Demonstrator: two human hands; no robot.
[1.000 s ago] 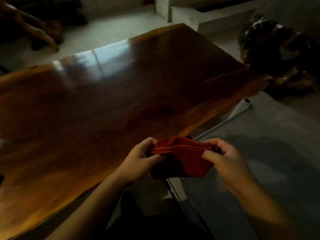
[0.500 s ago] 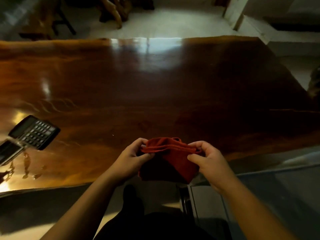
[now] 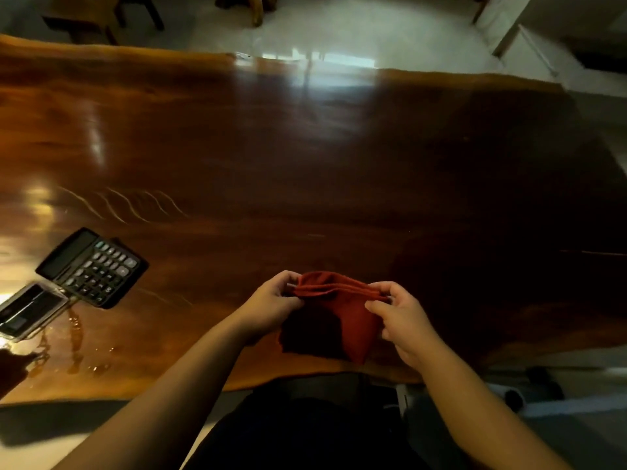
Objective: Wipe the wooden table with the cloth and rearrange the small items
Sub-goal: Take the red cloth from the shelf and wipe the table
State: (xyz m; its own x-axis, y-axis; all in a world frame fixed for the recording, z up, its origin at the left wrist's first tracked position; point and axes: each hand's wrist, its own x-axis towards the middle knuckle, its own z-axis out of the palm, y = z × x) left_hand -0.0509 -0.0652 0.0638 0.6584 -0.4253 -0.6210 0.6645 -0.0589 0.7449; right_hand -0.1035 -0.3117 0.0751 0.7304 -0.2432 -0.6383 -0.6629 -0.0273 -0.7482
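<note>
A folded red cloth [image 3: 339,310] hangs between my two hands just above the near edge of the glossy wooden table [image 3: 305,171]. My left hand [image 3: 271,303] pinches its left top corner and my right hand [image 3: 403,317] pinches the right top corner. On the table's left side lies a black calculator [image 3: 91,268], and a phone in a clear case [image 3: 29,312] lies touching its near-left corner.
Small wet smears [image 3: 74,340] mark the wood near the phone. A dark object [image 3: 10,371] pokes in at the left edge. Wooden furniture [image 3: 101,15] stands on the pale floor beyond the table. A white pipe [image 3: 576,405] lies on the floor at right.
The view has swung left and moved over the table, so the calculator and phone came further into view. Both hands kept their grip on the cloth, now over the table's near edge.
</note>
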